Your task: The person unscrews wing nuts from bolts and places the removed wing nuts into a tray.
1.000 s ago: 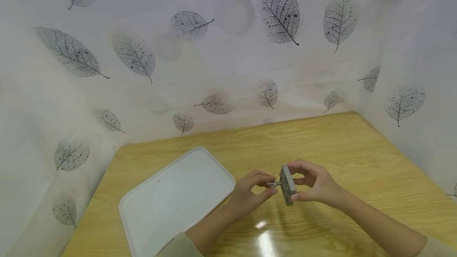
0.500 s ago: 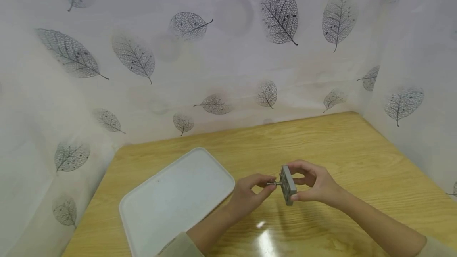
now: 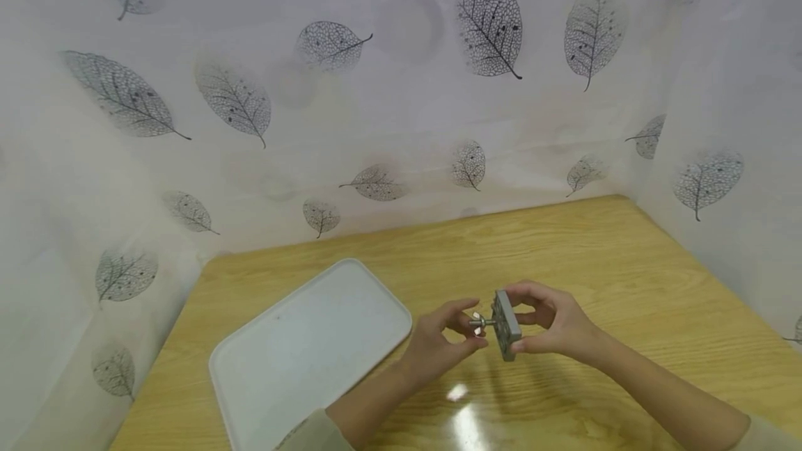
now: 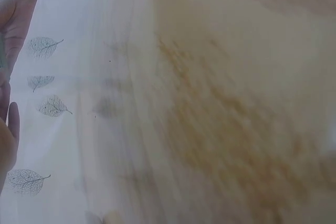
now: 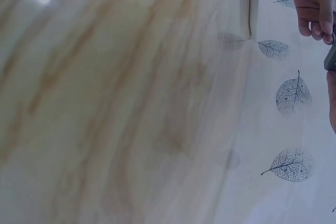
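My right hand [image 3: 560,322] grips a grey metal block [image 3: 506,326] by its edges, between the thumb below and fingers above. A bolt stands out of the block's left face, with a shiny wing nut [image 3: 479,323] on it. My left hand [image 3: 438,339] is around the wing nut, thumb and forefinger spread apart on either side of the wings. Both hands are held above the wooden table. In the right wrist view only a corner of the block [image 5: 331,60] shows at the edge, beside part of a hand. The left wrist view catches just bits of the hands.
A white rectangular tray [image 3: 307,339] lies on the table [image 3: 564,242] at the left, close to my left forearm. Pale sheeting printed with leaves [image 3: 401,110] rises behind the table and along both sides.
Half a second ago my left thumb and forefinger were closed together at the wing nut; now they are parted and its wings show. The block and my right hand have barely moved.
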Demonstrator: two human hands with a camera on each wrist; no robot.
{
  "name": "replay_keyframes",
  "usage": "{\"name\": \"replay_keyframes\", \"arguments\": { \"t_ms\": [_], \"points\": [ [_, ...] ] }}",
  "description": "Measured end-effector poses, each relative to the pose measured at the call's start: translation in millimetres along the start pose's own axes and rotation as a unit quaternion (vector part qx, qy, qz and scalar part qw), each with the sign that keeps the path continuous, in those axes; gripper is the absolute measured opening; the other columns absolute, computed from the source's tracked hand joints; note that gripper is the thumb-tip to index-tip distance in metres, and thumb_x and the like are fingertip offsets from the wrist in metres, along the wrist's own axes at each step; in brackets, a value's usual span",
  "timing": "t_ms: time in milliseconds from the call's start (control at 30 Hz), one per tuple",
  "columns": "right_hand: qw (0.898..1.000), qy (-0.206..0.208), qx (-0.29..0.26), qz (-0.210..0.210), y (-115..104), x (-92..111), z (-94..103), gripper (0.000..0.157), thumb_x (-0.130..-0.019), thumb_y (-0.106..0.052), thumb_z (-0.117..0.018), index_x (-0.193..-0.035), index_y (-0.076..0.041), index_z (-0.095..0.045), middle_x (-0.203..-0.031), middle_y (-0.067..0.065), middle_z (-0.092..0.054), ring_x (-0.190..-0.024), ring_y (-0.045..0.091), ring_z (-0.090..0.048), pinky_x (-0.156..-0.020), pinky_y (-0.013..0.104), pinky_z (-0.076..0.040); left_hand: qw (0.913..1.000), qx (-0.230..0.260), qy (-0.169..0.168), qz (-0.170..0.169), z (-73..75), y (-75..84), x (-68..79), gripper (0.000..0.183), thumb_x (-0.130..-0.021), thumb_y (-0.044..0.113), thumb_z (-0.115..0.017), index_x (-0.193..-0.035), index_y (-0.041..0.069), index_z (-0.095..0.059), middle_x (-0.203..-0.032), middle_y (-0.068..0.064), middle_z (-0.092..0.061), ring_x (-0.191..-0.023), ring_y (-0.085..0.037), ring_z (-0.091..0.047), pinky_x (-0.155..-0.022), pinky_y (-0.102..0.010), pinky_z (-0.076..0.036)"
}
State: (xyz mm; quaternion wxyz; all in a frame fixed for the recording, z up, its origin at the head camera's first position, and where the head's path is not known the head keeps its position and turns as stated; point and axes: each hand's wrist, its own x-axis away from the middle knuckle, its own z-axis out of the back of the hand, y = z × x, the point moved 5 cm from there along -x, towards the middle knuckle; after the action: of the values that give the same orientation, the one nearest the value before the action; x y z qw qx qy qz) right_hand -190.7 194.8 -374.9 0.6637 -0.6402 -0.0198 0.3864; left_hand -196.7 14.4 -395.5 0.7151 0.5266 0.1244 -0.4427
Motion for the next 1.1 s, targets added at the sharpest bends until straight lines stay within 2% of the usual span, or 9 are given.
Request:
{"name": "replay_keyframes", "arguments": {
  "t_ms": [267, 500, 667, 767, 900, 1000, 1100],
  "points": [
    [1.000, -0.007, -0.003, 0.018, -2.2, -0.3, -0.6, 0.060, -0.069, 0.022, -0.069, -0.122, 0.016, -0.043, -0.122, 0.003, -0.055, -0.111, 0.012, -0.056, -0.091, 0.031, -0.054, 0.9995, 0.002, 0.004, 0.031, -1.6, -0.9, 0.8, 0.045, -0.078, 0.002, -0.074, -0.119, 0.000, -0.054, -0.084, -0.013, -0.069, -0.078, -0.018, -0.069, -0.079, -0.021, -0.056],
    [1.000, -0.011, -0.003, 0.023, -3.2, -1.1, -1.7, 0.060, -0.069, 0.021, -0.069, -0.123, 0.014, -0.043, -0.122, 0.003, -0.055, -0.111, 0.012, -0.057, -0.091, 0.031, -0.053, 0.9997, -0.001, 0.000, 0.024, -1.3, -1.0, 2.1, 0.047, -0.076, 0.002, -0.076, -0.118, -0.002, -0.056, -0.083, -0.012, -0.068, -0.076, -0.017, -0.069, -0.077, -0.019, -0.056],
    [0.999, -0.013, -0.003, 0.030, -3.6, -1.0, -2.2, 0.060, -0.069, 0.022, -0.069, -0.123, 0.014, -0.044, -0.121, 0.004, -0.055, -0.110, 0.012, -0.057, -0.091, 0.031, -0.053, 0.9996, -0.022, 0.000, 0.017, -0.8, -2.1, 2.3, 0.052, -0.075, 0.003, -0.077, -0.121, -0.002, -0.053, -0.095, -0.013, -0.068, -0.081, -0.019, -0.068, -0.072, -0.018, -0.056],
    [1.000, -0.010, 0.002, 0.021, -3.3, -0.9, -1.8, 0.060, -0.069, 0.021, -0.069, -0.123, 0.014, -0.043, -0.122, 0.003, -0.055, -0.110, 0.012, -0.057, -0.091, 0.031, -0.053, 0.9995, -0.031, 0.009, -0.001, 1.5, -0.3, 0.3, 0.051, -0.075, 0.003, -0.077, -0.121, 0.000, -0.054, -0.104, -0.013, -0.066, -0.089, -0.021, -0.065, -0.073, -0.018, -0.056],
    [1.000, -0.007, 0.006, 0.010, -3.2, -0.7, -1.6, 0.059, -0.070, 0.020, -0.070, -0.122, 0.017, -0.042, -0.122, 0.002, -0.055, -0.110, 0.012, -0.056, -0.091, 0.031, -0.053, 0.9965, -0.058, 0.012, -0.058, 4.3, 4.2, -2.8, 0.051, -0.072, 0.002, -0.079, -0.117, -0.001, -0.055, -0.108, -0.013, -0.064, -0.097, -0.023, -0.063, -0.078, -0.020, -0.055],
    [1.000, -0.008, 0.005, 0.012, -3.1, -0.6, -1.7, 0.059, -0.070, 0.020, -0.070, -0.122, 0.017, -0.042, -0.121, 0.003, -0.055, -0.110, 0.012, -0.057, -0.091, 0.031, -0.053, 0.9912, -0.080, 0.011, -0.105, 5.3, 6.7, -4.2, 0.052, -0.069, 0.000, -0.081, -0.114, -0.003, -0.056, -0.108, -0.014, -0.063, -0.097, -0.023, -0.062, -0.080, -0.022, -0.055],
    [1.000, -0.010, 0.006, 0.015, -3.3, -0.4, -1.9, 0.059, -0.070, 0.021, -0.069, -0.122, 0.017, -0.042, -0.121, 0.004, -0.055, -0.109, 0.013, -0.057, -0.091, 0.031, -0.054, 0.9878, -0.085, 0.008, -0.130, 5.5, 6.7, -4.5, 0.052, -0.068, 0.000, -0.082, -0.113, -0.003, -0.057, -0.108, -0.015, -0.064, -0.097, -0.022, -0.063, -0.085, -0.023, -0.054]
  ]
}}
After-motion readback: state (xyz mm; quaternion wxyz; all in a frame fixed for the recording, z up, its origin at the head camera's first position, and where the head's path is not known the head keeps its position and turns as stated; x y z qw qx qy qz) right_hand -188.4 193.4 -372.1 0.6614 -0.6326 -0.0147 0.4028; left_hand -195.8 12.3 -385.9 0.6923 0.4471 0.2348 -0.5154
